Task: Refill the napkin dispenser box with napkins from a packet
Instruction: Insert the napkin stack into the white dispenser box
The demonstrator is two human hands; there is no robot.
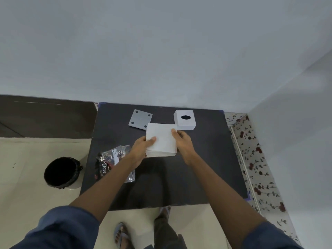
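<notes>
A thick stack of white napkins [162, 139] is held over the middle of the black table [206, 159]. My left hand [142, 150] grips its left edge, thumb on top. My right hand [183, 142] grips its right edge. The white dispenser box [185, 120] with a dark oval hole on top stands just beyond the stack, at the back right. Its grey base plate [139, 119] with dark round feet lies apart at the back left. The clear plastic packet [113, 159] with dark print lies crumpled at the left, partly under my left forearm.
A bin lined with a black bag [62, 172] stands on the pale floor to the table's left. A wall runs right behind the table. A floral-patterned strip [255, 159] borders the right side. My legs and sandalled feet are at the front edge.
</notes>
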